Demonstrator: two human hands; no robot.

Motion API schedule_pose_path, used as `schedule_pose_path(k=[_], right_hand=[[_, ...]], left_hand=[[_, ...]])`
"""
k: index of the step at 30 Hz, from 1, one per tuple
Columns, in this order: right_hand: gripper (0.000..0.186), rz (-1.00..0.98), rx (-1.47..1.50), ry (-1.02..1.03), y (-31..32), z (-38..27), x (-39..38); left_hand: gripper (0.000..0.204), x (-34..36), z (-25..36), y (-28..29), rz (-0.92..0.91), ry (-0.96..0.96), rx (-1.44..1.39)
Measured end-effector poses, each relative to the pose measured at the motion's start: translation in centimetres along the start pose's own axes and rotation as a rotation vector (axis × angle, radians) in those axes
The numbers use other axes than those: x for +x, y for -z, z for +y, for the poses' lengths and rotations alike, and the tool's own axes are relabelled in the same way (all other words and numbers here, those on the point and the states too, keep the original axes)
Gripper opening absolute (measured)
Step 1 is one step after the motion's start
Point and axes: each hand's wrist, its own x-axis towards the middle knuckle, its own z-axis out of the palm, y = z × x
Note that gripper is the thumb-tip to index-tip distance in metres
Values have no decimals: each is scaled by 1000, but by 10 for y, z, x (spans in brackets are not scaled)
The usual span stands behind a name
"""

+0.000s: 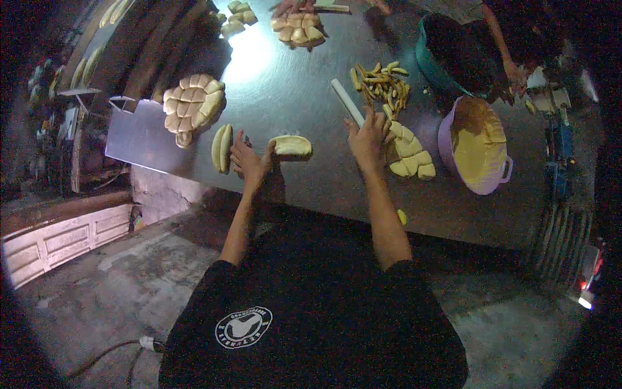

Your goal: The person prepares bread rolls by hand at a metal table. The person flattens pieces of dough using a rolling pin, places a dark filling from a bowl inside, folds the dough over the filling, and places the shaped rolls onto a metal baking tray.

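Note:
My left hand point(249, 161) is open over the near part of the metal table, fingers spread. Its thumb is at the left end of a flattened oblong piece of dough point(293, 146). To its left lie long rolled dough pieces point(222, 149) side by side. My right hand point(368, 144) is closed around the near end of a white rolling pin point(346, 102), which slants away to the upper left. Right beside that hand sits a cluster of pale dough pieces point(409, 155). Beyond it is a heap of thin yellow-brown strips point(383, 86), perhaps banana.
A lilac basin point(448, 139) with yellow residue stands on the right, a dark green tub point(424, 57) behind it. Scored dough point(194, 104) lies far left. Another person's hands point(295, 8) are over dough point(298, 29) at the far side; another arm point(500, 39) reaches in at right.

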Motion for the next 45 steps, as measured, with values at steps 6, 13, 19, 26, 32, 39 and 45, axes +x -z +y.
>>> schedule_pose_path(k=[6, 13, 19, 26, 32, 39, 45], right_hand=[[32, -385, 330, 345, -7, -12, 3], [40, -766, 455, 881, -29, -64, 19], [54, -404, -181, 792, -70, -107, 38], [59, -247, -177, 406, -111, -152, 88], [48, -764, 180, 674, -16, -110, 46], [55, -622, -53, 302, -34, -92, -15], [62, -290, -280, -8, -71, -94, 51]], left_hand=[[71, -3, -25, -7, 12, -2, -170], [36, 12, -18, 34, -58, -727, 220], [32, 44, -8, 10, 109, -661, 436], [31, 72, 0, 35, -58, -813, 199], [28, 107, 1, 42, -399, -986, 113], [29, 103, 4, 4, -409, -1130, 95], [35, 137, 51, -21, -576, -1023, 164]])
